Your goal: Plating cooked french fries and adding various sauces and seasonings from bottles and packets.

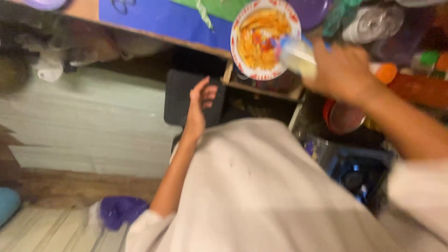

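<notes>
While our right hand (pixel 343 70) grips a pale bottle (pixel 298 57) tilted toward the plate of pasta (pixel 261 37) on the worktop (pixel 154 18), our left hand (pixel 199 105) hangs open, farther away.

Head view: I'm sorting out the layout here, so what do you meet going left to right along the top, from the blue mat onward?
Blue mat → plate of orange food → pale bottle held in the right hand → orange cap → green cap.
</notes>
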